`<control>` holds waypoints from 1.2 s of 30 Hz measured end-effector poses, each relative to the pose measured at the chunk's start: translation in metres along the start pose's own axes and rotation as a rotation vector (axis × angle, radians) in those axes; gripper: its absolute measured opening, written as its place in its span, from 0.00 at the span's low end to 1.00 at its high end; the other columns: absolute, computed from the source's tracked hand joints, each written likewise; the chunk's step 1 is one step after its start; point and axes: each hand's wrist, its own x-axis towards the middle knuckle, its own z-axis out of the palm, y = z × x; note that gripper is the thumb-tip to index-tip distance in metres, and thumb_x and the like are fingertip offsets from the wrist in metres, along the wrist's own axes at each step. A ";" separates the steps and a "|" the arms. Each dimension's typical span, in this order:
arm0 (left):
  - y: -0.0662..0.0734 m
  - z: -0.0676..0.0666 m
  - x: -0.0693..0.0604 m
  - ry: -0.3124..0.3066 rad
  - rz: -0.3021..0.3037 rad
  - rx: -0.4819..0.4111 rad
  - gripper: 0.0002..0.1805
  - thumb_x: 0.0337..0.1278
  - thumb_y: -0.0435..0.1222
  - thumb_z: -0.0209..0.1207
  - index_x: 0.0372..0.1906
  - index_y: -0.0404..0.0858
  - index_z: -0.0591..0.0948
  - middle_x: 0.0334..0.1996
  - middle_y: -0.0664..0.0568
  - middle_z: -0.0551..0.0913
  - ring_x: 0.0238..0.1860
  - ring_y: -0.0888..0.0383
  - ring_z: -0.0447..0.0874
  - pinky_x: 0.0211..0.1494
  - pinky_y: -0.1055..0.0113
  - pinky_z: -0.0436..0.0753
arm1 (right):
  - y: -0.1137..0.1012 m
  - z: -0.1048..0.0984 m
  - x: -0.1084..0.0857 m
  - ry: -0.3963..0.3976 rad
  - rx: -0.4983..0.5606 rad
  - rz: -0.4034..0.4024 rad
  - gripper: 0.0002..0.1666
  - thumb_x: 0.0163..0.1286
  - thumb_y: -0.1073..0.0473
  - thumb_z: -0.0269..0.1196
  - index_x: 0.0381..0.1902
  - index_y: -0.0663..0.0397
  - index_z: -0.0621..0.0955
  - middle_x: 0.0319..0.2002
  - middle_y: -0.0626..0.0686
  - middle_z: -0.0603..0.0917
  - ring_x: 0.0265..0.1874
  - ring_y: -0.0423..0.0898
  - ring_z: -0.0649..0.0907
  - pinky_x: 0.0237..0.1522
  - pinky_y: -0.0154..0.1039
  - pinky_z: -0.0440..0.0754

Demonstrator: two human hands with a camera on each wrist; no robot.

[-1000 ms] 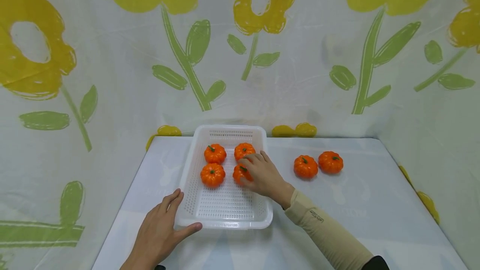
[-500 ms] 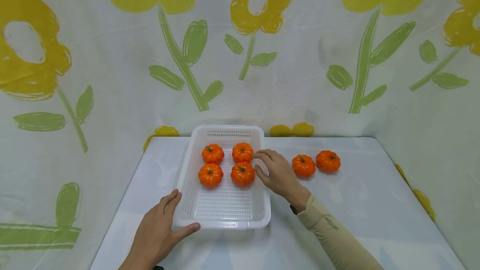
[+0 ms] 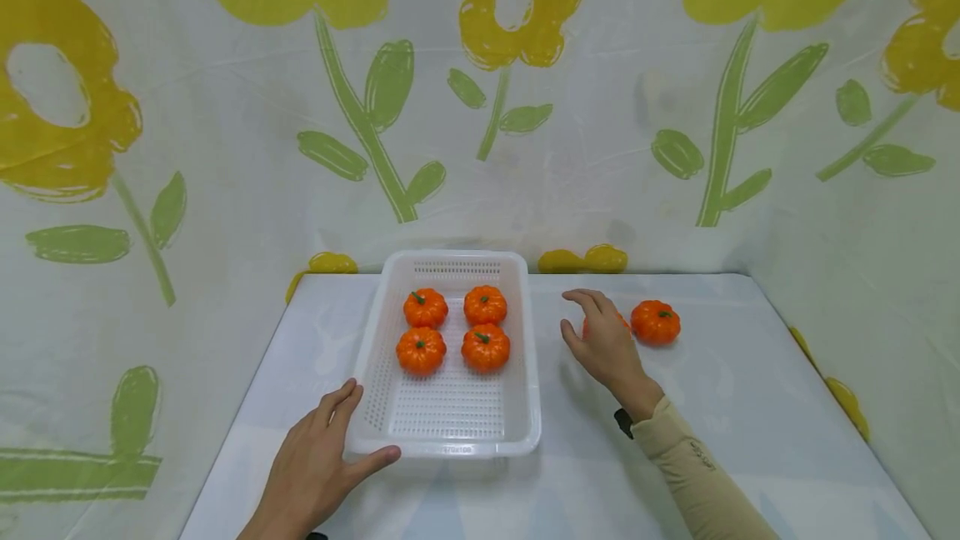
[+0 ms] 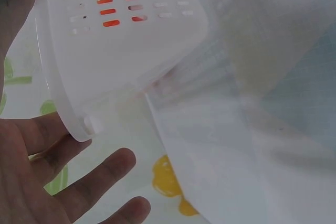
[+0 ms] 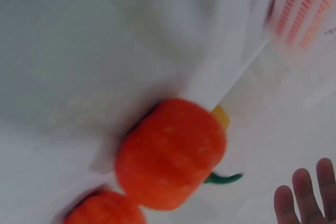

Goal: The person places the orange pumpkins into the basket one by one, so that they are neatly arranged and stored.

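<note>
Several small orange pumpkins sit in a white perforated plastic basket, the front right pumpkin among them. My left hand rests with spread fingers at the basket's near left corner; its fingers touch the rim in the left wrist view. To the right of the basket, my right hand hovers over a pumpkin on the table, partly hiding it in the head view. The fingers are loosely bent and nothing is in them. Another pumpkin lies just right of that one.
The white table runs back to a hanging cloth printed with yellow flowers. More of this cloth hangs at both sides. The basket stands left of the table's middle.
My right hand has let go of the front right pumpkin in the basket and moved right, out over the pumpkins on the table. The left hand has stayed at the basket corner.
</note>
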 end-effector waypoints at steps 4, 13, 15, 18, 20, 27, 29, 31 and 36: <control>0.002 -0.001 0.001 -0.024 -0.020 0.008 0.64 0.42 0.77 0.59 0.74 0.33 0.67 0.74 0.40 0.66 0.63 0.34 0.72 0.65 0.35 0.72 | 0.016 -0.009 -0.007 -0.009 -0.012 0.087 0.28 0.64 0.59 0.71 0.61 0.56 0.78 0.60 0.60 0.77 0.56 0.58 0.79 0.54 0.56 0.84; 0.000 -0.002 -0.001 0.005 0.002 -0.003 0.63 0.43 0.78 0.58 0.74 0.34 0.68 0.73 0.41 0.67 0.63 0.34 0.73 0.64 0.35 0.72 | 0.040 -0.016 -0.022 -0.096 -0.003 0.228 0.33 0.65 0.55 0.69 0.65 0.59 0.74 0.63 0.63 0.73 0.60 0.63 0.74 0.58 0.63 0.78; 0.000 -0.001 -0.001 0.006 0.000 0.000 0.63 0.43 0.78 0.59 0.74 0.34 0.68 0.73 0.42 0.67 0.63 0.34 0.73 0.64 0.35 0.73 | 0.042 -0.015 -0.024 -0.109 -0.013 0.239 0.35 0.65 0.54 0.70 0.66 0.60 0.73 0.63 0.64 0.73 0.60 0.64 0.74 0.58 0.64 0.78; 0.000 0.000 -0.001 0.001 -0.004 0.005 0.63 0.43 0.78 0.59 0.74 0.34 0.68 0.73 0.41 0.67 0.63 0.35 0.73 0.64 0.35 0.73 | 0.043 -0.015 -0.026 -0.129 -0.033 0.251 0.38 0.64 0.53 0.72 0.67 0.62 0.72 0.63 0.67 0.73 0.60 0.66 0.73 0.60 0.66 0.76; 0.000 0.000 0.000 -0.003 -0.008 0.006 0.63 0.42 0.78 0.59 0.74 0.34 0.68 0.73 0.41 0.66 0.63 0.35 0.73 0.65 0.35 0.72 | 0.044 -0.015 -0.026 -0.141 -0.045 0.264 0.40 0.63 0.51 0.73 0.68 0.63 0.71 0.63 0.68 0.72 0.60 0.67 0.73 0.61 0.66 0.75; 0.001 -0.001 0.000 -0.023 -0.022 0.006 0.65 0.41 0.79 0.57 0.74 0.34 0.67 0.73 0.41 0.66 0.63 0.35 0.73 0.65 0.35 0.72 | 0.046 -0.013 -0.028 -0.189 -0.076 0.319 0.45 0.64 0.47 0.73 0.70 0.64 0.69 0.63 0.70 0.72 0.60 0.68 0.72 0.60 0.67 0.75; 0.002 -0.001 0.000 -0.034 -0.031 0.008 0.66 0.40 0.80 0.56 0.74 0.34 0.67 0.74 0.40 0.66 0.63 0.35 0.72 0.65 0.35 0.72 | 0.046 -0.013 -0.028 -0.204 -0.077 0.331 0.45 0.64 0.46 0.72 0.70 0.65 0.68 0.63 0.71 0.71 0.60 0.69 0.71 0.60 0.67 0.75; 0.003 -0.001 0.001 -0.043 -0.037 0.010 0.66 0.40 0.80 0.56 0.75 0.34 0.67 0.74 0.40 0.65 0.63 0.35 0.72 0.65 0.34 0.72 | 0.047 -0.012 -0.028 -0.218 -0.077 0.344 0.46 0.64 0.46 0.72 0.70 0.65 0.68 0.64 0.71 0.70 0.61 0.69 0.71 0.60 0.68 0.75; 0.004 -0.002 0.002 -0.055 -0.052 0.016 0.67 0.39 0.81 0.55 0.75 0.34 0.67 0.74 0.40 0.65 0.64 0.35 0.72 0.65 0.34 0.71 | 0.049 -0.011 -0.026 -0.251 -0.062 0.373 0.47 0.65 0.46 0.71 0.71 0.67 0.66 0.65 0.72 0.69 0.62 0.69 0.69 0.62 0.68 0.73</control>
